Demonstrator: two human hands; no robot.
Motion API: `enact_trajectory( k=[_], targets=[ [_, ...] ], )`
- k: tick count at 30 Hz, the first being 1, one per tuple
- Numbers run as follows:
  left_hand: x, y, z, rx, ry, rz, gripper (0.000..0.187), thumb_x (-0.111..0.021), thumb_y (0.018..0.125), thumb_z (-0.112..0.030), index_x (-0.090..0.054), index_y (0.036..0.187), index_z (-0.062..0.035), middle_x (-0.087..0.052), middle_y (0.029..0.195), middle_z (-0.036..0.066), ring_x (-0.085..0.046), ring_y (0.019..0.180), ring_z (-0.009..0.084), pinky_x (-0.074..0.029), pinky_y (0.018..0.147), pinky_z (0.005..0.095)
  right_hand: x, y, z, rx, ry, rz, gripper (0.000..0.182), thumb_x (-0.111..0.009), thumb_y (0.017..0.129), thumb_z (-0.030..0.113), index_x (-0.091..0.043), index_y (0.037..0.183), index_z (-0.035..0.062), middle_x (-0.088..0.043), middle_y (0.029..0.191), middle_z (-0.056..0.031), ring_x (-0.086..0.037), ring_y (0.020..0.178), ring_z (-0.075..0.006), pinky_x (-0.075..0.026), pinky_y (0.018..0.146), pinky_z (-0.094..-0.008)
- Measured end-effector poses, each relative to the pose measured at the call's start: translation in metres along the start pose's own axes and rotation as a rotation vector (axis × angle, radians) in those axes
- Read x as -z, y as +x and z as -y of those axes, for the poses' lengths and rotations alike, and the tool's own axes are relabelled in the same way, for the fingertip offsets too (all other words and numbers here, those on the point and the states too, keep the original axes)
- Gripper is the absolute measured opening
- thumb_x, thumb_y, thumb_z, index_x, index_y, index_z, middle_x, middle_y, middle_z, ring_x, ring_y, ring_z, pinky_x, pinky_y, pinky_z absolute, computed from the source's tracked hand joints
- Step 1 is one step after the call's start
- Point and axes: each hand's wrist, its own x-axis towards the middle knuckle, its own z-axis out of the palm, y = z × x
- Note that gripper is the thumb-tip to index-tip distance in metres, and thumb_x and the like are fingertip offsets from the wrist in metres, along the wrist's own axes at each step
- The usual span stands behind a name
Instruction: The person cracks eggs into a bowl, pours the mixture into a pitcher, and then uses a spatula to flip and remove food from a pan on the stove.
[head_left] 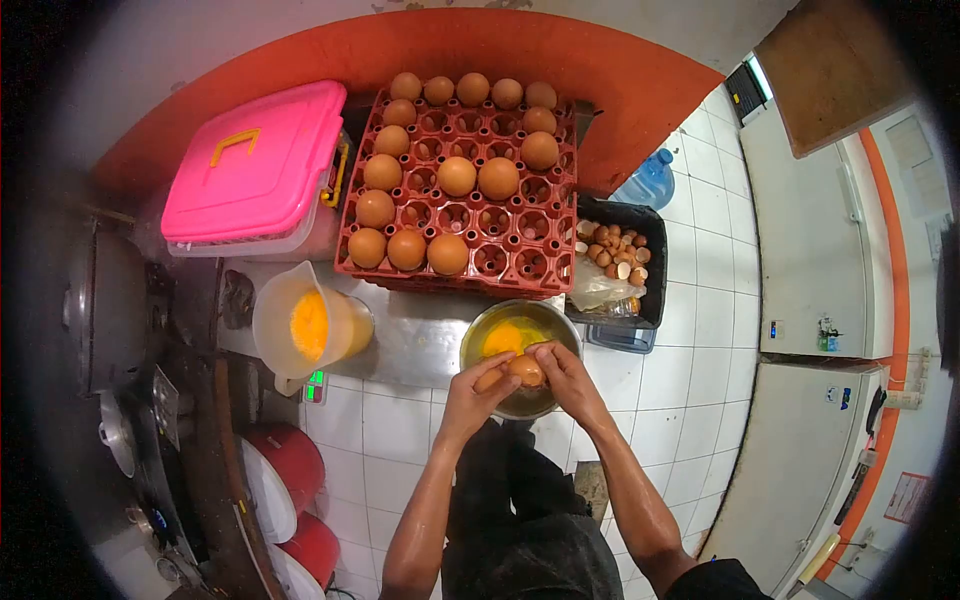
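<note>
Over the metal bowl (480, 337), my left hand (473, 398) and my right hand (572, 378) close around brown eggshell. One piece (490, 379) is in my left fingers, and a rounder one (527, 371) lies between both hands. Whether they are halves of one egg, I cannot tell. Yellow yolk and clear liquid (503, 336) show inside the bowl. Behind it, a red egg tray (455, 208) holds several brown eggs (457, 176) among empty cups. A translucent jug (275, 325) with orange-yellow egg liquid (309, 326) stands to the left.
A pink-lidded box (250, 170) sits at the back left. Right of the tray, a black bin (652, 270) contains eggshells (612, 248) and a plastic bag. Pans and a stove (165, 470) are at the left. A blue water bottle (648, 182) stands on the floor behind the bin.
</note>
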Motion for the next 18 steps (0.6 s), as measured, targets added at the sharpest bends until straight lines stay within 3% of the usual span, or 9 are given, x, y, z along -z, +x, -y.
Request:
enact_trajectory(
  k=[2,8,12,18],
  targets=[
    [0.002,0.002,0.003,0.097,0.074,0.003,0.034,-0.071,0.082,-0.016,-0.064,0.112,-0.0009,-0.066,0.104,0.01,-0.061,0.096,0.0163,-0.047,0.087,0.0276,0.002,0.001,-0.007,0.011,-0.06,0.064,0.033,-0.056,0.094,0.024,-0.057,0.12,0.0031,-0.06,0.102,-0.0051,-0.055,0.09,-0.0087,-0.046,0.078,-0.0226],
    [0.001,0.003,0.008,0.065,0.129,0.009,0.04,-0.074,0.078,-0.018,-0.064,0.112,-0.0001,-0.068,0.1,0.013,-0.064,0.093,0.0179,-0.049,0.083,0.0296,0.012,-0.002,0.007,0.01,-0.102,0.15,0.044,-0.066,0.084,0.007,-0.056,0.126,0.0061,-0.065,0.095,-0.0059,-0.058,0.08,-0.0089,-0.049,0.074,-0.023],
    [0.0,0.005,0.006,0.076,0.329,0.018,0.038,-0.076,0.076,-0.018,-0.065,0.109,-0.0012,-0.068,0.097,0.016,-0.067,0.091,0.0216,-0.051,0.08,0.0308,0.01,-0.001,0.028,-0.008,-0.11,0.136,0.046,-0.067,0.082,0.006,-0.056,0.127,0.0065,-0.066,0.094,-0.008,-0.059,0.078,-0.0088,-0.05,0.071,-0.0224],
    [-0.001,0.009,0.025,-0.006,0.61,-0.005,0.043,-0.079,0.067,-0.02,-0.067,0.106,-0.007,-0.068,0.094,0.017,-0.066,0.087,0.0314,-0.052,0.076,0.0346,0.002,-0.005,0.039,0.148,-0.19,0.024,0.051,-0.066,0.076,0.001,-0.056,0.126,0.0059,-0.067,0.098,-0.015,-0.063,0.082,-0.0129,-0.051,0.072,-0.0246]
  ],
)
